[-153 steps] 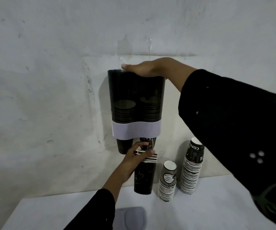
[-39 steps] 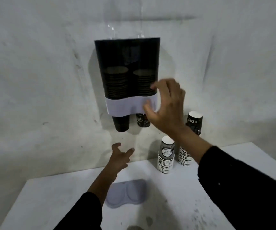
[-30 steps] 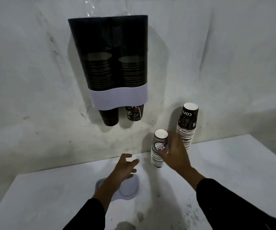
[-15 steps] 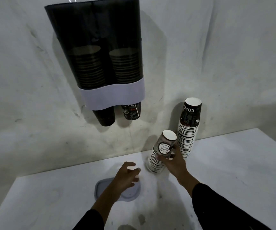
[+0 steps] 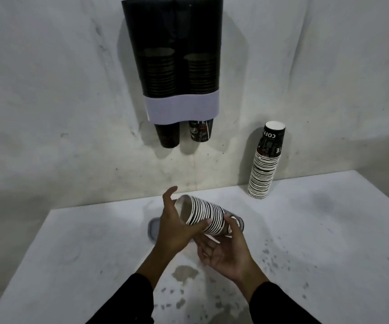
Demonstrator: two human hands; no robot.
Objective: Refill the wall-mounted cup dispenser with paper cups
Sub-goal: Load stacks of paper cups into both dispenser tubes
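Dispenser (image 5: 174, 66) top: cut off by upper frame edge.
Grey lid (image 5: 153, 230): mostly hidden behind both hands and short cup stack (image 5: 206, 217).
Tall stack (image 5: 267, 160) lettering: partly readable, rest turned away.
Sleeves: cut off at bottom edge.

Black-and-white striped cup stack (image 5: 206, 217)
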